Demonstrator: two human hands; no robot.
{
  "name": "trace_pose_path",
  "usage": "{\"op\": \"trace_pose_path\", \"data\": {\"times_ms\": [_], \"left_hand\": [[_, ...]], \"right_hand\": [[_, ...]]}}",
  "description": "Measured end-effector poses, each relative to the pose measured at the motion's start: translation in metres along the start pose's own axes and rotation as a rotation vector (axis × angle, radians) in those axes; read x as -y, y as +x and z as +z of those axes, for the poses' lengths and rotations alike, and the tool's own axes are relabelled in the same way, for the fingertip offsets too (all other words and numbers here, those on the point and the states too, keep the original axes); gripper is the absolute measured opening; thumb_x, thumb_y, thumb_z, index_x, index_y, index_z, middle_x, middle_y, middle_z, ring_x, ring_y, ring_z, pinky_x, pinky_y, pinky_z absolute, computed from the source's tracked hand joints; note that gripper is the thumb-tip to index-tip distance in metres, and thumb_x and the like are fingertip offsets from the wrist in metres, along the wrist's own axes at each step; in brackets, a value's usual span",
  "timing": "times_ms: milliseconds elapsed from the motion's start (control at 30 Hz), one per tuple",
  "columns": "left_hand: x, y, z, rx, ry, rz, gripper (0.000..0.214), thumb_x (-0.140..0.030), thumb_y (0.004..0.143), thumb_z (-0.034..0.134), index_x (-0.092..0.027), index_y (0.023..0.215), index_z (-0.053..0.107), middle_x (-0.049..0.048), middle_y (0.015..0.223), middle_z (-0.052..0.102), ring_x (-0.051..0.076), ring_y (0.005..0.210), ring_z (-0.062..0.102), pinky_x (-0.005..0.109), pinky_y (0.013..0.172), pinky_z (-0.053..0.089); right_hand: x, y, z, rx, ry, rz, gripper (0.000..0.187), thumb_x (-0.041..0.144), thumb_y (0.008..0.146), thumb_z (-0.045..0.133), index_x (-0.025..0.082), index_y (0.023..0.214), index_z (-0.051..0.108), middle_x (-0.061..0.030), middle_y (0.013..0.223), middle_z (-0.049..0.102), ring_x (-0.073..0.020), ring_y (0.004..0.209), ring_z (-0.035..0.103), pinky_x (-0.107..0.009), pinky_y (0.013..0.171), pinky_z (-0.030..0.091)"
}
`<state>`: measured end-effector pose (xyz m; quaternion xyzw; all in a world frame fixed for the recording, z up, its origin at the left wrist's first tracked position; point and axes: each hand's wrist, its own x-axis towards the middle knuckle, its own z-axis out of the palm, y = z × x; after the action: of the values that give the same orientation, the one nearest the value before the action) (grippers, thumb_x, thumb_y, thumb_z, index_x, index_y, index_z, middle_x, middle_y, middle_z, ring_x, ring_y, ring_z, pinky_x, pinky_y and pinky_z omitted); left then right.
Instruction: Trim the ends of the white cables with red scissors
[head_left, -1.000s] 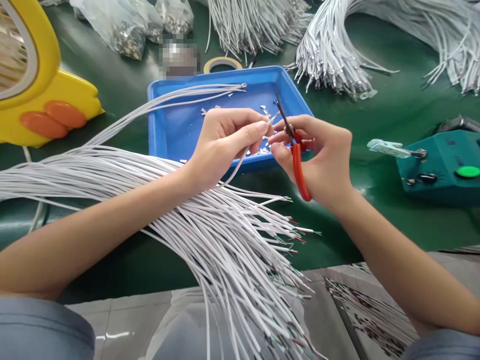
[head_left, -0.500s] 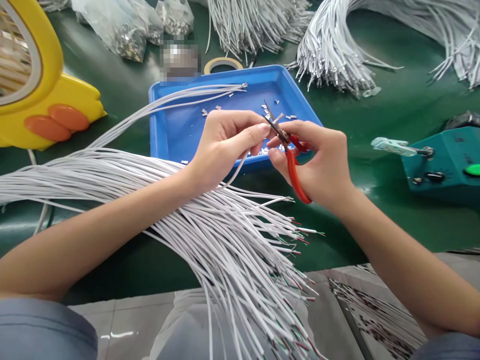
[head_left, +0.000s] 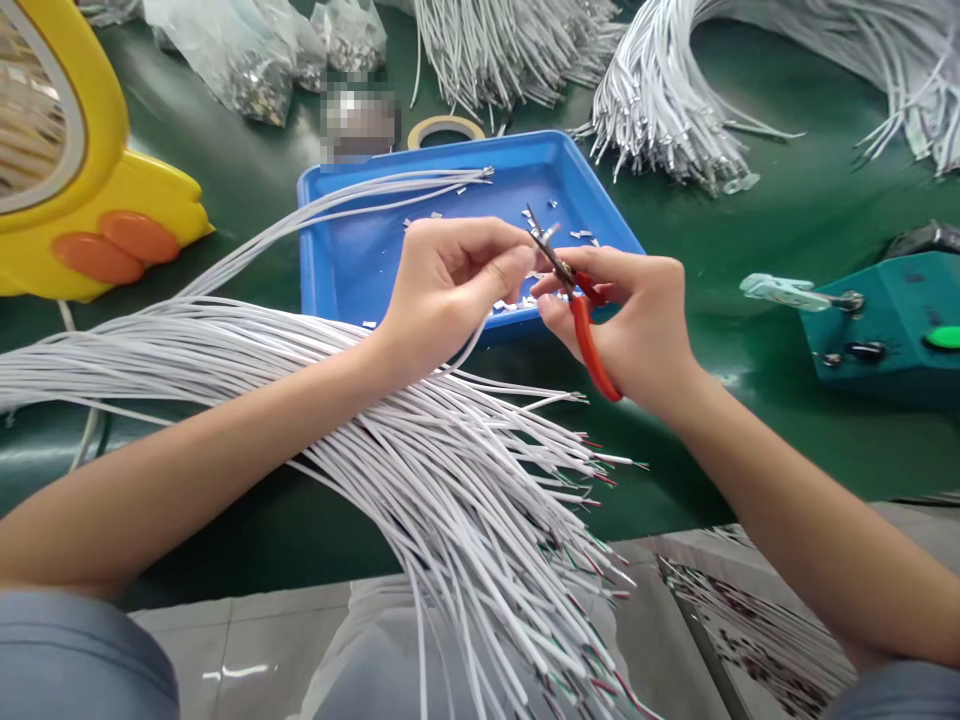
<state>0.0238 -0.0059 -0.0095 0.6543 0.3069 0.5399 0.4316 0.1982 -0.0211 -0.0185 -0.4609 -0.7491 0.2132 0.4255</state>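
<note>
My left hand (head_left: 457, 295) pinches a white cable (head_left: 472, 345) near its end, over the front of a blue tray (head_left: 319, 265). Red-handled scissors (head_left: 592, 345) are gripped in my right hand (head_left: 637, 320). Their blades point up and left and meet the cable end by my left fingertips; the exact contact is too small to make out. Small white scraps (head_left: 517, 303) lie in the tray. Several white cables (head_left: 375, 190) rest across its left part. Below my left forearm spreads a big bundle of white cables (head_left: 450, 480), with red and green wire ends showing.
Behind the tray are a roll of tape (head_left: 446, 130), plastic bags of metal parts (head_left: 259, 80) and more cable bundles (head_left: 660, 110). A yellow duck-shaped object (head_left: 127, 220) stands at left. On the right sits a teal device (head_left: 885, 320) with a green button.
The scissor blades have shifted slightly at the cable end, and my right hand has moved a little to the left. Both hands keep their grips.
</note>
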Motion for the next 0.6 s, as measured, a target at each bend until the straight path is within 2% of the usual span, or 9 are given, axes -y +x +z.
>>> {"op": "trace_pose_path", "data": {"times_ms": [100,200,400,600], "left_hand": [[0.002,0.001,-0.001,-0.073,-0.041,-0.066,0.022,-0.037,0.083,0.070,-0.017,0.071,0.069,-0.0007,0.059,0.061,0.006,0.051,0.052,0.020,0.046,0.042],[0.001,0.001,0.000,-0.024,-0.098,-0.081,0.022,-0.035,0.082,0.072,-0.016,0.071,0.070,-0.0004,0.059,0.062,0.007,0.055,0.057,0.020,0.051,0.047],[-0.004,-0.001,0.003,0.146,-0.108,-0.077,0.026,-0.041,0.077,0.076,-0.018,0.070,0.069,0.0008,0.064,0.065,0.010,0.062,0.061,0.022,0.056,0.052],[-0.007,-0.003,0.006,0.141,-0.078,-0.052,0.013,-0.026,0.078,0.074,-0.018,0.069,0.070,0.0002,0.065,0.064,0.008,0.058,0.056,0.021,0.050,0.047]], "right_hand": [[0.000,0.003,-0.001,-0.134,0.061,0.070,0.014,0.016,0.072,0.066,0.022,0.085,0.071,0.0014,0.072,0.067,-0.0151,0.066,0.062,-0.031,0.060,0.049],[0.006,0.004,-0.005,-0.260,0.163,0.062,0.013,0.017,0.074,0.067,0.024,0.085,0.069,0.0036,0.067,0.064,-0.0128,0.061,0.062,-0.029,0.057,0.049],[0.012,0.002,-0.010,-0.204,0.346,-0.023,0.019,0.021,0.077,0.072,0.027,0.093,0.065,0.0027,0.080,0.069,-0.0154,0.075,0.069,-0.032,0.072,0.057],[0.017,-0.001,-0.010,-0.195,0.395,-0.039,0.021,0.026,0.076,0.076,0.027,0.093,0.064,0.0006,0.082,0.067,-0.0170,0.075,0.068,-0.034,0.072,0.056]]}}
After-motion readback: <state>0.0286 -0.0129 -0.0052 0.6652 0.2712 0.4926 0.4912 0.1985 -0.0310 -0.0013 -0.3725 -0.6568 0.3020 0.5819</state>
